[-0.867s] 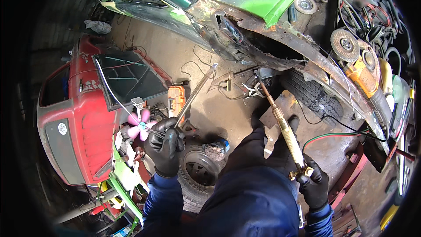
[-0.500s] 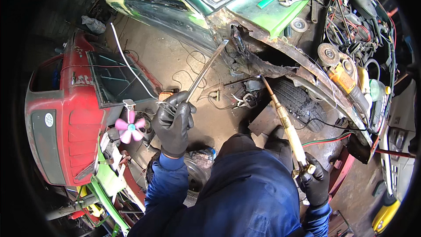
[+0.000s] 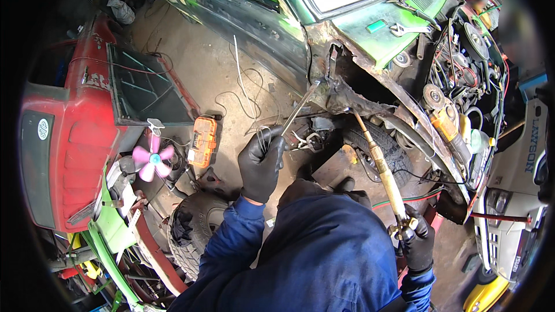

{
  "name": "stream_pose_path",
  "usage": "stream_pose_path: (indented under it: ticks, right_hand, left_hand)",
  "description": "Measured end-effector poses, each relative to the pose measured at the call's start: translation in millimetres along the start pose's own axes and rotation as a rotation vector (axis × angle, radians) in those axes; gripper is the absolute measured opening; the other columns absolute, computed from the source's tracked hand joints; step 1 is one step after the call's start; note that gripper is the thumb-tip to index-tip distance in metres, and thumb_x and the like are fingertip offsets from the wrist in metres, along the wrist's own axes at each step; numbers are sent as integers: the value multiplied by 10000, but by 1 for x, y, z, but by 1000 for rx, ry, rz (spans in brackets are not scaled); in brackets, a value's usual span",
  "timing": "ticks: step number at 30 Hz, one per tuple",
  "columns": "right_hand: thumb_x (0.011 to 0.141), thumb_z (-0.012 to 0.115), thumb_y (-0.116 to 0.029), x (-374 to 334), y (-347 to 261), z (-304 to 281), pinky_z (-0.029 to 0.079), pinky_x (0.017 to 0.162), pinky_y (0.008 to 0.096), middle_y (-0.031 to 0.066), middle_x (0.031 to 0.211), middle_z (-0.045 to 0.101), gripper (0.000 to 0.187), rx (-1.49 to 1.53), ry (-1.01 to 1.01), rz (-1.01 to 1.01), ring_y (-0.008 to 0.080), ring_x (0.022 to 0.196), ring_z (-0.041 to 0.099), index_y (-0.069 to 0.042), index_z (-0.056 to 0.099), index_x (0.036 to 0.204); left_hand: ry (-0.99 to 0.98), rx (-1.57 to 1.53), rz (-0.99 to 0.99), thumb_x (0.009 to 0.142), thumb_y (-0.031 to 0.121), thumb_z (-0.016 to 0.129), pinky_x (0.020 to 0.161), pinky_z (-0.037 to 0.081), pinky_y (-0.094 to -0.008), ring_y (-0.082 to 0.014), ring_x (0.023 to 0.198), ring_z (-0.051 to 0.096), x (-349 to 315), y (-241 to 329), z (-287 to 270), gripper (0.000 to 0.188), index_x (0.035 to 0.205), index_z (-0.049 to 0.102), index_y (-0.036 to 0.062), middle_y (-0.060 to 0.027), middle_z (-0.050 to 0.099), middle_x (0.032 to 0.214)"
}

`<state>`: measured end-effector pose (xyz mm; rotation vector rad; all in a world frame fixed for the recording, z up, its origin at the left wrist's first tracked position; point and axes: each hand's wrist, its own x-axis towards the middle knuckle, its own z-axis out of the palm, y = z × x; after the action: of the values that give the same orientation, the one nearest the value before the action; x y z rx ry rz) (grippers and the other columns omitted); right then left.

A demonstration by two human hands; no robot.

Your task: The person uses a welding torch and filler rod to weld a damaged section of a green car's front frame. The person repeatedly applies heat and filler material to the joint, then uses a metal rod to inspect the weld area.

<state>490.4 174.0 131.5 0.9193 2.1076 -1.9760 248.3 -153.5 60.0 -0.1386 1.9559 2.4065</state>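
Observation:
In my left hand (image 3: 260, 164), black-gloved and closed, are a slim steel bar with a flattened end (image 3: 300, 106) and a thin pale wire rod (image 3: 239, 69) that bends back round the fingers. The bar's flat end is at the rusted edge of the green car's torn body panel (image 3: 352, 103); whether it touches is unclear. My right hand (image 3: 418, 244), also gloved, grips a brass gas torch (image 3: 381, 167) by its valve end. The torch's copper tip points up at the lower edge of that panel, where a small bright spot shows.
A tyre (image 3: 378, 153) sits under the fender. An angle grinder (image 3: 448, 127) rests by the engine bay; an adjustable wrench (image 3: 407, 29) lies on the green bodywork. At left are a red vehicle body (image 3: 95, 150), an orange case (image 3: 203, 141) and a pink fan (image 3: 154, 159). Hoses trail at right.
My left hand has moved right, bringing the bar's end to the rusted panel. The torch has shifted slightly, its tip still near the panel. The whole view has also shifted.

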Motion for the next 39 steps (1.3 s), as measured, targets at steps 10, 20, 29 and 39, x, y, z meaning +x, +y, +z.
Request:
stream_pose_path:
  ticks: [10, 20, 29, 39]
  right_hand:
    - [936, 848, -422, -2, -28, 16, 557, 831, 294, 60, 1126, 737, 770, -1, -32, 38, 131, 935, 692, 56, 570, 1473]
    - [938, 849, -377, 1, -17, -11, 527, 729, 239, 42, 1126, 738, 705, 18, -58, 52, 66, 849, 631, 37, 607, 1455]
    - [863, 896, -497, 22, 5, -84, 556, 928, 312, 82, 1209, 739, 886, 166, -147, 222, 143, 1037, 677, 63, 581, 1473]
    - [860, 906, -443, 58, 24, -153, 563, 974, 336, 102, 1208, 749, 848, 231, -258, 290, 156, 1073, 693, 72, 593, 1458]
  left_hand:
    - [34, -17, -87, 1050, 42, 655, 512, 390, -206, -15, 534, 463, -2, -7, -10, 266, 1299, 686, -48, -73, 705, 854]
    - [37, -75, -67, 1068, 130, 644, 476, 394, -202, -36, 524, 507, 3, 0, 17, 374, 1390, 604, -55, -99, 708, 938]
    - [286, -100, 206, 1074, 202, 611, 462, 374, -202, -83, 607, 573, -20, -11, 110, 571, 1590, 442, 25, -107, 689, 1047]
    - [172, -326, -211, 1068, 189, 558, 458, 376, -234, -105, 610, 525, -54, -53, 161, 572, 1604, 428, 37, -46, 657, 939]
